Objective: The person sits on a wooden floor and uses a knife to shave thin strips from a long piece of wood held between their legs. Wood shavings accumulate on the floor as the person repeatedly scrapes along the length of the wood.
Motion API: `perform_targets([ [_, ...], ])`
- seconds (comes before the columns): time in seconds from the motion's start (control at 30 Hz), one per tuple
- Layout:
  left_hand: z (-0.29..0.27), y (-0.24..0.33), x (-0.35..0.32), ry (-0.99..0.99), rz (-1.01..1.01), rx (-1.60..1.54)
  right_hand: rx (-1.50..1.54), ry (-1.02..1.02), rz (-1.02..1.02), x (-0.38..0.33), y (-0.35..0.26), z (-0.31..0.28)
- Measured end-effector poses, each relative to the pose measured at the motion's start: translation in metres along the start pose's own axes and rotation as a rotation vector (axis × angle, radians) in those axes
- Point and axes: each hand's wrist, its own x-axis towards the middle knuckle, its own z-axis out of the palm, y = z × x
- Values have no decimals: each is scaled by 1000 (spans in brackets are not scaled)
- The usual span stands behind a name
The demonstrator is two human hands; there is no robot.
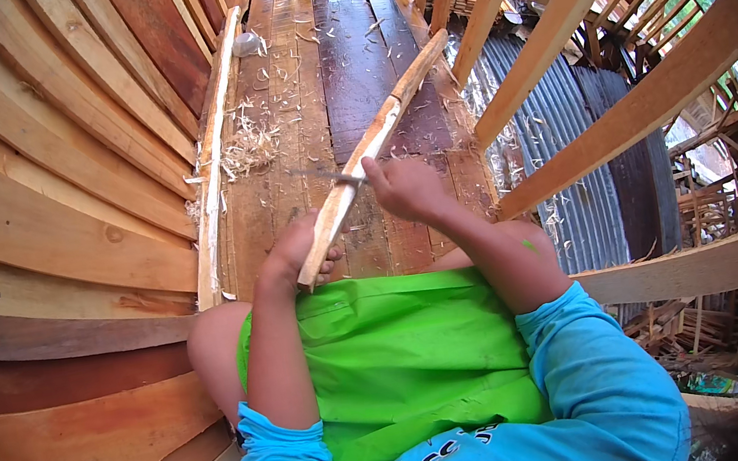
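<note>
While the person sits on a plank floor (345, 72), the left hand (296, 256) wraps around the near end of a long wooden stick (374, 139), fingers closed tight on it just above the green shorts (389, 361). From that hand the stick runs up toward one o'clock, its far end resting on the dark boards near a wooden railing (548, 22). Partly stripped, it shows pale wood along its lower half. The right hand (406, 189) sits at three o'clock of the stick's middle, fist closed on the handle of a knife (332, 177), whose thin blade crosses the stick and points toward nine o'clock. Wood shavings (246, 144) lie scattered on the floor at eleven o'clock of the left hand, beside a second slim pole (210, 159) that leans along the stacked curved planks (47, 183). At three o'clock of the right hand, corrugated metal sheeting (567, 153) shows beyond the railing. Blue sleeves (601, 377) cover both upper arms.
</note>
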Motion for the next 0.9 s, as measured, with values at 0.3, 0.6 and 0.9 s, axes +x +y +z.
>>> perform_targets([
  [0.3, 1, -10, 7, 47, -23, 67, -125, 406, -238, 7, 20, 43],
  [0.6, 0, -13, 7, 58, -12, 85, -158, 487, -169, 46, 46, 23],
  [0.9, -6, -8, 10, -23, -49, 9, -156, 313, -8, 39, 30, 26],
])
